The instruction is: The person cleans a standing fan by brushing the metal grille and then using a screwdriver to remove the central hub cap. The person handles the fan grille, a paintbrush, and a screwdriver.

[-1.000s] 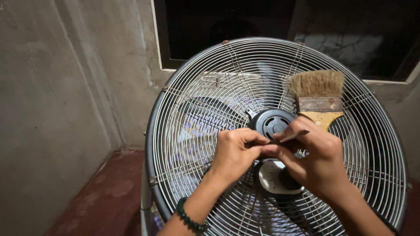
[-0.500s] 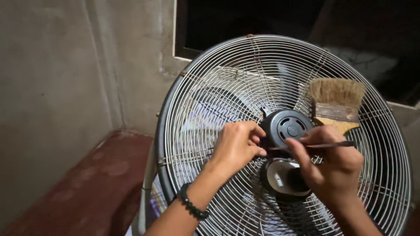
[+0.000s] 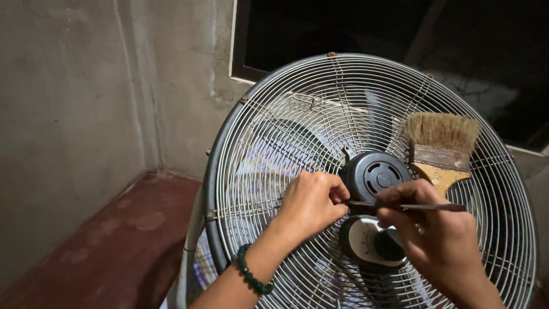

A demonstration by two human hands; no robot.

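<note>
A large round fan with a wire guard (image 3: 269,137) faces me, seen from behind, its dark motor housing (image 3: 374,174) at the centre. My left hand (image 3: 311,203) pinches at the wires just left of the housing, touching the tip of a thin dark rod (image 3: 423,206). My right hand (image 3: 437,234) grips that rod level and also holds a wooden-handled paintbrush (image 3: 441,146), bristles pointing up. A white control box with a dark knob (image 3: 372,243) sits below the housing, partly hidden by my right hand.
A grey concrete wall (image 3: 74,114) stands to the left, a dark window opening (image 3: 320,28) behind the fan. A reddish floor (image 3: 114,240) lies at lower left. The fan's pale stand leg (image 3: 186,269) drops beside the guard.
My hands have drawn apart, so more of the rod shows between them and it lies level. The view has shifted, putting the fan further right in the frame.
</note>
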